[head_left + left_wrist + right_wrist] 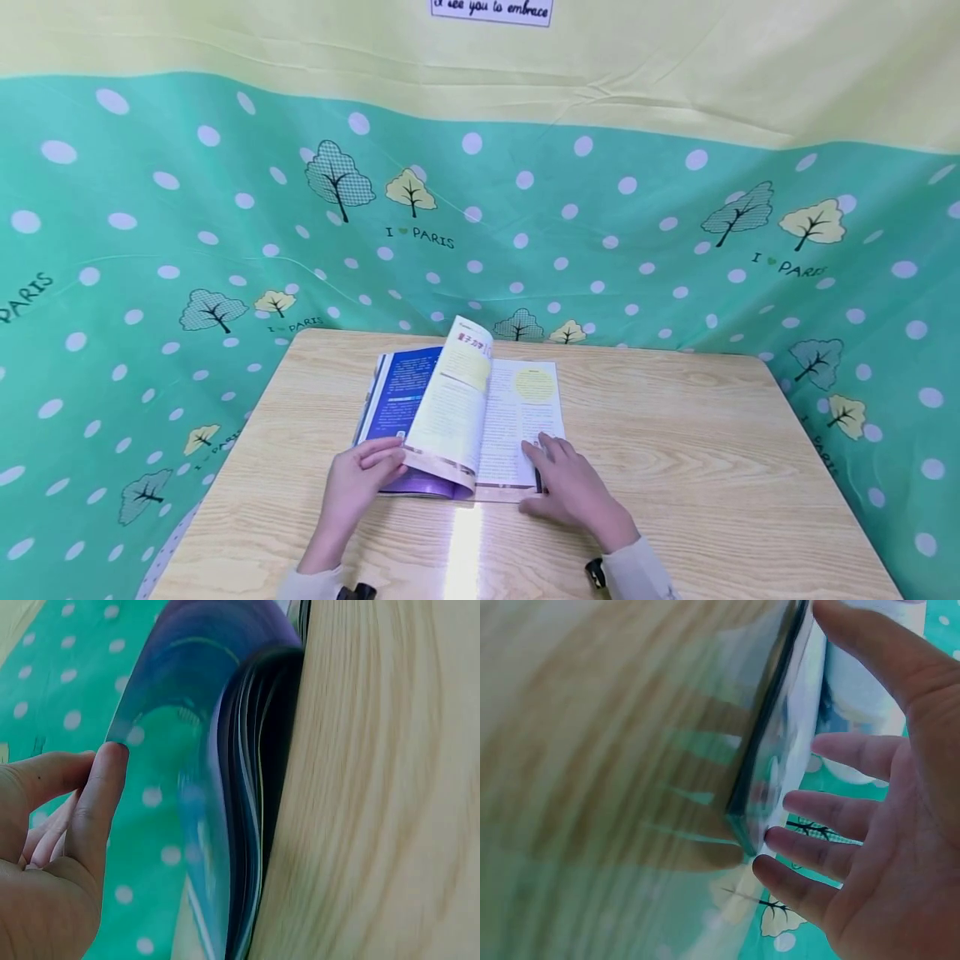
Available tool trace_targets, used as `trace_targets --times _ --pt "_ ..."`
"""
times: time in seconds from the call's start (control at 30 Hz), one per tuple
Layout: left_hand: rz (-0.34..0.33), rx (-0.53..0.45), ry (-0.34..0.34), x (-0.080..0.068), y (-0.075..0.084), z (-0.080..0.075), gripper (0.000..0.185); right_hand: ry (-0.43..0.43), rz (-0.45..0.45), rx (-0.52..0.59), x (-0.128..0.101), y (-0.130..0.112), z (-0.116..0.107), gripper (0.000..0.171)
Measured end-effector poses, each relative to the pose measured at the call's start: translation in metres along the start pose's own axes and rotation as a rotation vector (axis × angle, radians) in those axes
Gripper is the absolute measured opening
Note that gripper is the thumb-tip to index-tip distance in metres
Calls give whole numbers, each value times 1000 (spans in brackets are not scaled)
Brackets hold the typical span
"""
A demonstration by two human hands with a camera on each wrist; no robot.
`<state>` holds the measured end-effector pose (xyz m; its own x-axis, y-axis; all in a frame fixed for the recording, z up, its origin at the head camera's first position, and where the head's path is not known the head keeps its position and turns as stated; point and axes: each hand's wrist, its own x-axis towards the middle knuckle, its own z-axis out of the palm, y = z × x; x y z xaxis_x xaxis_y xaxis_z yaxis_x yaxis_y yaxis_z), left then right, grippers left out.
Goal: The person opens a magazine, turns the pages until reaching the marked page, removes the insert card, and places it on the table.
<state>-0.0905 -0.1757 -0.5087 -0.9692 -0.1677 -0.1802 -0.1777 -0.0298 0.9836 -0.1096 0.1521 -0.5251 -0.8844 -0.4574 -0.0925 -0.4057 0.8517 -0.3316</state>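
A magazine [517, 425] lies spread on the wooden table, with a blue page [408, 387] on its left side and a white text page on its right. Between thumb and fingers my left hand [358, 475] pinches the lower outer corner of a raised page [450, 408], which curves up over the left half. In the left wrist view, that curled page [195, 682] arches above the stacked pages. My right hand [570, 487] lies at the lower right corner of the magazine, fingertips on the right page. The right wrist view shows its fingers [832, 814] spread along the magazine's edge.
The light wooden table [675, 442] extends on both sides of the magazine. Behind it hangs a green and yellow curtain [600, 217] with dots and trees, close along the table's back edge. A bright light reflection falls on the tabletop in front.
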Motion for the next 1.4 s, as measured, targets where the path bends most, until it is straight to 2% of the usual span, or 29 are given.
trace_targets --times 0.1,0.27,0.73,1.1,1.23,1.4 --pt "-15 10 39 -1 -1 -14 31 -37 13 5 -2 2 0 90" --pt "-41 47 95 -3 -4 -30 33 -48 30 10 -4 2 -1 87" --pt "-90 59 162 -4 -14 -57 36 -34 38 17 -8 1 -2 75" --pt "-127 102 178 -4 -19 -65 39 38 9 13 -11 8 -4 60" --pt "-122 119 177 -3 -20 -66 38 89 0 7 -11 12 -4 51" --pt "-115 109 178 -3 -20 -65 39 160 -9 50 -12 17 -5 41"
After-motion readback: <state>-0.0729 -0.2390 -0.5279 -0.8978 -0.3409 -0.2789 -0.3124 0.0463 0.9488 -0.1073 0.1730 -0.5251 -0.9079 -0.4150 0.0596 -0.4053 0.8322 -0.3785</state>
